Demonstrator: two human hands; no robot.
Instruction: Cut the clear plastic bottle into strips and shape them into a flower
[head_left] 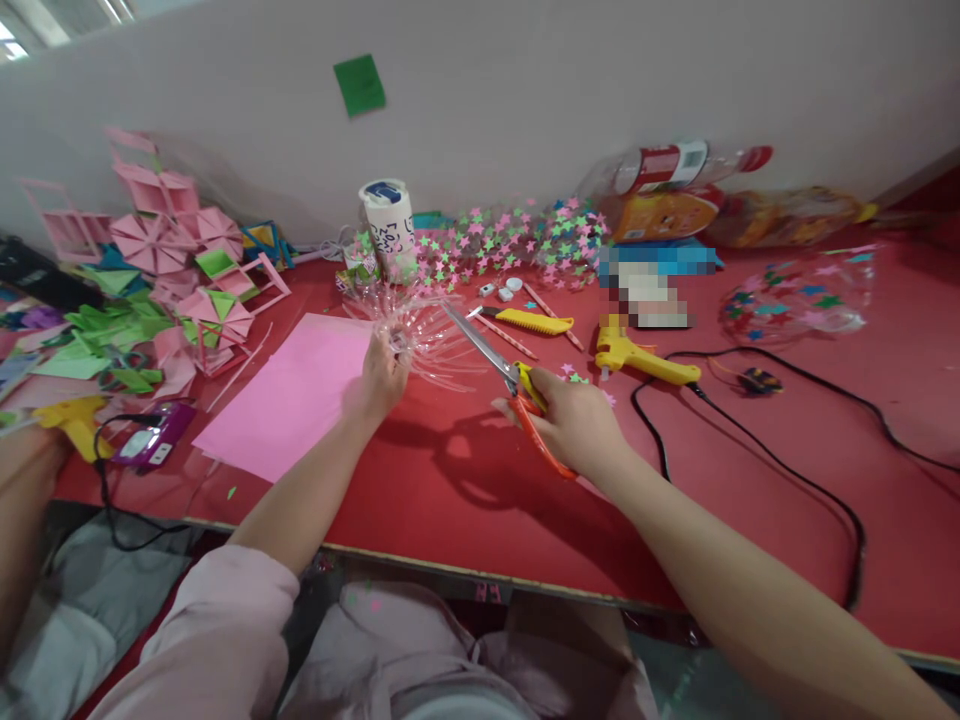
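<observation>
Left grip (pixel 384 375) clasps fringed plastic piece (pixel 420 335) — right grip (pixel 574 420) holds scissors (pixel 510 385), blades beside it

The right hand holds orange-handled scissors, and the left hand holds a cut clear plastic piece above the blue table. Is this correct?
Not fully. The head view shows a red table, not blue. The right hand holds the scissors, and the left hand holds the clear plastic piece.

The clear plastic piece (pixel 420 335) at frame centre is thin and glossy, cut into fine see-through strips. The scissors (pixel 510 385) beside it have bright, smooth metal blades and shiny orange-and-yellow plastic handles. The table (pixel 750 480) wears a red cover — matt, slightly fuzzy like felt. The pink sheet (pixel 292 395) left of centre looks like flat, matt paper. The yellow glue gun (pixel 637 355) right of centre is smooth plastic — its black cable (pixel 787 470) rubbery and dull.
</observation>
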